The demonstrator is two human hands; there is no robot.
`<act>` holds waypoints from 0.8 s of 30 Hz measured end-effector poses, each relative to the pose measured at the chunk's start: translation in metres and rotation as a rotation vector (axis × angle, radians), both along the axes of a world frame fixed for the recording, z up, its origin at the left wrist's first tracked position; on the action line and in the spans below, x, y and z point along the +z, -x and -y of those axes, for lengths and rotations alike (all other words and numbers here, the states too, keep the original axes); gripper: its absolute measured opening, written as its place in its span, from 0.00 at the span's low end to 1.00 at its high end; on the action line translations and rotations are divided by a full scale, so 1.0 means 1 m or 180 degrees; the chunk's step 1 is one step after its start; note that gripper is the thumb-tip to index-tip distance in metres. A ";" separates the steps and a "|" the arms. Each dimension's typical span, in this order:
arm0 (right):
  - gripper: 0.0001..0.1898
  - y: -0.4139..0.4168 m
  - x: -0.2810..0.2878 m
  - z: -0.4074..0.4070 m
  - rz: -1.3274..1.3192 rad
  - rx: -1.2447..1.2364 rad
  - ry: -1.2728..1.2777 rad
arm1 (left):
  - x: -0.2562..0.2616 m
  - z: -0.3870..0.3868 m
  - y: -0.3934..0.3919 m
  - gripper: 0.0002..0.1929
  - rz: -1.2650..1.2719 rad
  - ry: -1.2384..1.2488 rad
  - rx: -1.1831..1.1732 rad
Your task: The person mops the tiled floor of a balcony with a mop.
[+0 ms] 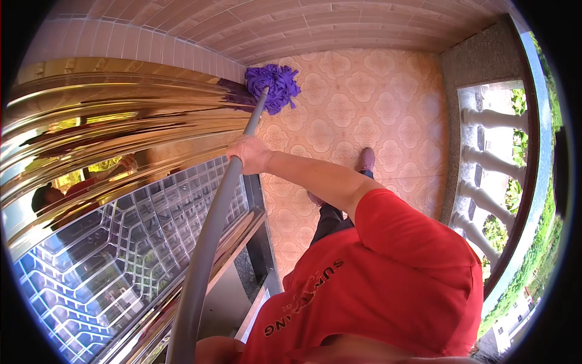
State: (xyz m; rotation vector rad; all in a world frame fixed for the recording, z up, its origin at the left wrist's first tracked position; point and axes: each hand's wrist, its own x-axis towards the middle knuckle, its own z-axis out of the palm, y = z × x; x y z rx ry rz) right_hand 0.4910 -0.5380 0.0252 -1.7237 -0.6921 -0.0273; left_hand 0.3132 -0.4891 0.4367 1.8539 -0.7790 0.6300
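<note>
My right hand [249,154] is wrapped around the grey pole [200,250] of a mop, about midway along its visible length. At the pole's far end, the purple cloth-strip mop head [273,88] lies bunched on the patterned tile floor [336,109]. It sits in the corner by the wall, close to the foot of a shiny gold-coloured metal panel [136,104]. A bit of my left arm [220,349] shows beside the pole at the bottom edge. My left hand is out of view.
Left of the pole stands a glossy door or window surface with a metal lattice [150,227]. A brown tiled wall [327,27] closes the far end. On the right runs a balustrade with pale balusters [495,161], greenery beyond. My shoes [366,160] are on the floor.
</note>
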 end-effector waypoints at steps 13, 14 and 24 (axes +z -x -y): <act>0.06 -0.071 -0.054 -0.034 0.0052 0.0003 0.0645 | -0.112 0.031 -0.009 0.16 0.0195 0.0076 0.1212; 0.06 -0.072 -0.053 -0.040 -0.0043 0.0042 0.0588 | -0.118 0.029 -0.009 0.16 0.0215 0.0154 0.1067; 0.06 -0.071 -0.032 0.042 0.0046 0.0267 0.0479 | -0.058 0.011 -0.019 0.19 0.0427 0.0345 -0.0019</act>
